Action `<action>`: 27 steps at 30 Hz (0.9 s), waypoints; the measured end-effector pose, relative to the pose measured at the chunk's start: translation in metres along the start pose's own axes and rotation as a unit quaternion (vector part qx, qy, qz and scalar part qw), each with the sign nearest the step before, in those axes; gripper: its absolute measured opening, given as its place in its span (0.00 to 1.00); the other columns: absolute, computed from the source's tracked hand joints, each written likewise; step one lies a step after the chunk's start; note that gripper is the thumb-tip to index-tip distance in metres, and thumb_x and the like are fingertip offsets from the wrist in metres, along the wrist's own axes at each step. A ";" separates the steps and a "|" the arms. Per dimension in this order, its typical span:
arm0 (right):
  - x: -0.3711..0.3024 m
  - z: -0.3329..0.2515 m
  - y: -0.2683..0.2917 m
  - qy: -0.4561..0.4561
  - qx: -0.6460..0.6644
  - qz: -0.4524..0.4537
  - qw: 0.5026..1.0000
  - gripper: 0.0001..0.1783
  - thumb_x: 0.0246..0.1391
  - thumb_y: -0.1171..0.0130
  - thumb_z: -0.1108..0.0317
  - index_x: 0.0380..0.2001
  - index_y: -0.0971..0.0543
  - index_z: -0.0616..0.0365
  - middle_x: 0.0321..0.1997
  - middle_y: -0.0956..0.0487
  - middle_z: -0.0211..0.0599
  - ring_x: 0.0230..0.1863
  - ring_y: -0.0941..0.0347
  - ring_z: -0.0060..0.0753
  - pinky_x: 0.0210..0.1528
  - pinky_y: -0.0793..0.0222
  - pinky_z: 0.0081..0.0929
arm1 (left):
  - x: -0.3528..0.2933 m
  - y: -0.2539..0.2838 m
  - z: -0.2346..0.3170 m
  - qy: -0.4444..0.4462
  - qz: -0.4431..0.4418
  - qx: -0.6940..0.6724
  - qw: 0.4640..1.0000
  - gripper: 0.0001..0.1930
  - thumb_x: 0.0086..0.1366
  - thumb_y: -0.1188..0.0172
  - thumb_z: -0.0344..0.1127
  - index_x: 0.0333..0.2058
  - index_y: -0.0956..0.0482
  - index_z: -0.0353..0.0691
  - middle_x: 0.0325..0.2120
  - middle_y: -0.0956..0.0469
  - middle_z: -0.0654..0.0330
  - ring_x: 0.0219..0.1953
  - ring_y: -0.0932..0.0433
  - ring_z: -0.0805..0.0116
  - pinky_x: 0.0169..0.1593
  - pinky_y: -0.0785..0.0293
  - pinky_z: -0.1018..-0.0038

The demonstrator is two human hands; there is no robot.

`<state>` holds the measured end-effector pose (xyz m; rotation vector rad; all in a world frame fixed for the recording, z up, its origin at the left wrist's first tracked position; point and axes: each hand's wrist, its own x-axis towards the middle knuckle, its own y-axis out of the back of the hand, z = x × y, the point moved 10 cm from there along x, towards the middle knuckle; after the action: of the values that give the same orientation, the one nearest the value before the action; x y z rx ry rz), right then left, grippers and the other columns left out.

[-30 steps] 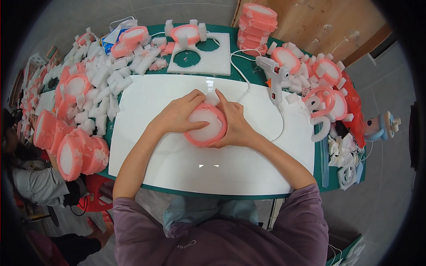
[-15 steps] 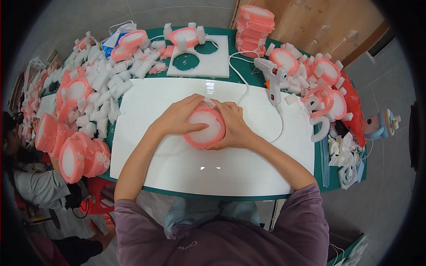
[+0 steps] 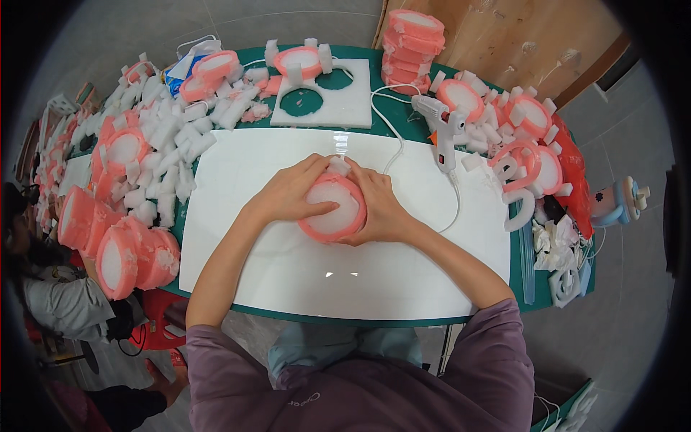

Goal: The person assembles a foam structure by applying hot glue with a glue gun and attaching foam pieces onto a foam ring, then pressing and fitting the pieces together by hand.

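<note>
Both of my hands hold a round foam piece [image 3: 334, 205] with a pink rim and a white face, over the white board [image 3: 245, 288]. My left hand [image 3: 291, 191] grips its left side, the thumb lying across the white face. Around the right side curves my right hand [image 3: 381, 205]. At the far edge of the round piece a small white foam block [image 3: 338, 166] sits between the fingertips of both hands. Some fingers are hidden behind the rim. Beyond my right hand a white glue gun [image 3: 443, 129] rests with its cord trailing over the board.
White foam blocks [image 3: 169, 133] heap up at the left, beside thick pink foam rounds [image 3: 133, 255]. A foam sheet with round holes [image 3: 349, 108] lies at the back. Pink rounds [image 3: 414, 47] stand stacked behind. A red bag [image 3: 574, 169] is at the right; a person [image 3: 68, 302] sits at the left.
The small white block at the far edge now stands more upright between my fingertips. My hands and the round piece have hardly moved.
</note>
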<state>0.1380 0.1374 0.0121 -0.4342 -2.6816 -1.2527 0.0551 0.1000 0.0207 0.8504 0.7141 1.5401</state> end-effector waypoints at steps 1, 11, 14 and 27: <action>0.000 -0.001 0.000 0.005 -0.003 -0.003 1.000 0.63 0.21 0.29 0.46 0.60 0.51 0.58 0.51 0.36 0.46 0.56 0.45 0.45 0.56 0.54 0.38 | 0.000 0.001 0.000 0.004 0.005 0.015 1.000 0.35 0.46 0.37 0.49 0.49 0.36 0.35 0.45 0.33 0.53 0.44 0.28 0.54 0.45 0.29 0.67; 0.002 0.001 -0.004 -0.002 -0.013 -0.025 1.000 0.64 0.21 0.29 0.45 0.59 0.50 0.64 0.55 0.39 0.48 0.58 0.48 0.47 0.57 0.55 0.39 | -0.002 -0.001 -0.009 0.084 -0.012 0.063 0.994 0.37 0.44 0.36 0.55 0.47 0.33 0.35 0.46 0.34 0.57 0.39 0.25 0.57 0.40 0.26 0.67; 0.003 0.000 -0.003 0.000 -0.013 -0.021 1.000 0.65 0.19 0.28 0.44 0.59 0.50 0.64 0.55 0.40 0.49 0.59 0.49 0.47 0.57 0.54 0.40 | -0.003 -0.002 -0.012 0.106 -0.015 0.051 0.993 0.38 0.43 0.36 0.57 0.48 0.32 0.36 0.47 0.35 0.58 0.40 0.25 0.57 0.41 0.26 0.68; 0.002 0.001 -0.005 -0.005 -0.020 -0.012 1.000 0.69 0.18 0.27 0.45 0.60 0.53 0.66 0.53 0.36 0.47 0.56 0.44 0.46 0.56 0.54 0.38 | -0.008 0.000 -0.014 0.144 -0.003 -0.086 0.986 0.31 0.44 0.33 0.44 0.44 0.30 0.32 0.42 0.34 0.54 0.45 0.31 0.58 0.47 0.33 0.70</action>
<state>0.1344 0.1359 0.0086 -0.4163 -2.6812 -1.3166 0.0438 0.0927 0.0118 0.5018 0.7770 1.7128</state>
